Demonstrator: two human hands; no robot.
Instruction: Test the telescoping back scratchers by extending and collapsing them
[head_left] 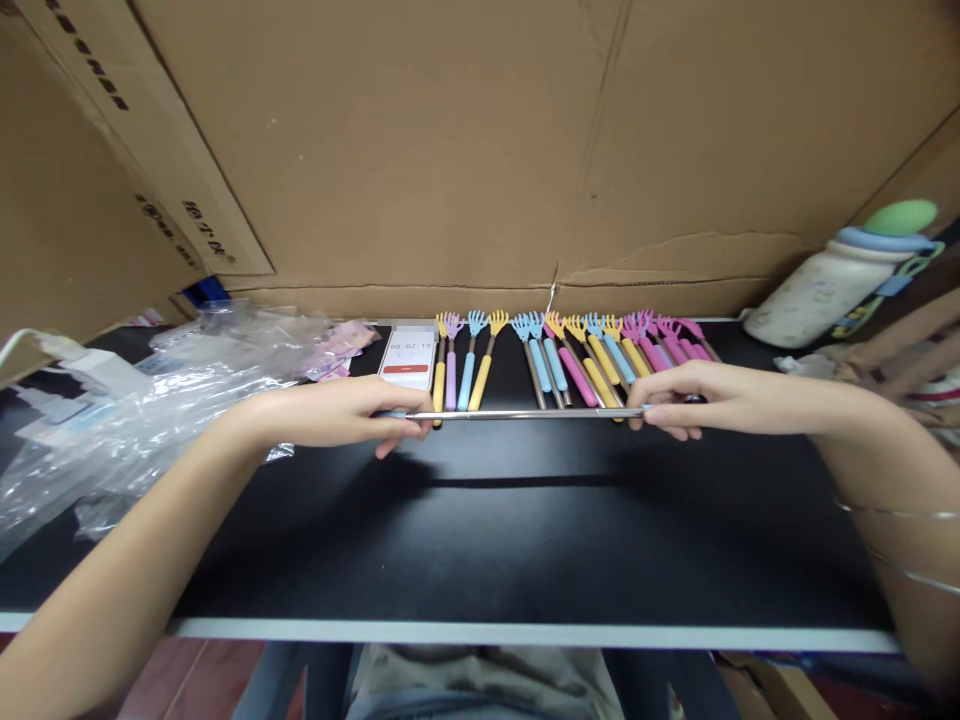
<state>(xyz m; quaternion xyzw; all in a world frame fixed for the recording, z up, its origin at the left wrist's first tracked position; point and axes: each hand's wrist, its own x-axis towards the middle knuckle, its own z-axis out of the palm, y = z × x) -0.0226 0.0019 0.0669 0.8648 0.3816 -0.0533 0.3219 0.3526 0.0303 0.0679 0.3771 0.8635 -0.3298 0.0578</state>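
Observation:
Stretched level between my two hands is an extended telescopic back scratcher (517, 414) with a thin metal rod. My left hand (352, 412) is closed on its left end, where a bit of light blue shows. My right hand (697, 398) grips the other end, also light blue near the fingers. The rod hangs above the black tabletop and casts a shadow on it. Behind it lie several back scratchers with claw heads pointing away: a small group with a purple one (451, 375) at left, and a larger row with a pink one (577, 376) at right.
A phone (409, 355) showing a timer lies left of the scratchers. Clear plastic bags (187, 400) and a white charger (97, 365) cover the table's left side. A white bottle (832, 285) leans at the right. Cardboard (450, 150) walls the back.

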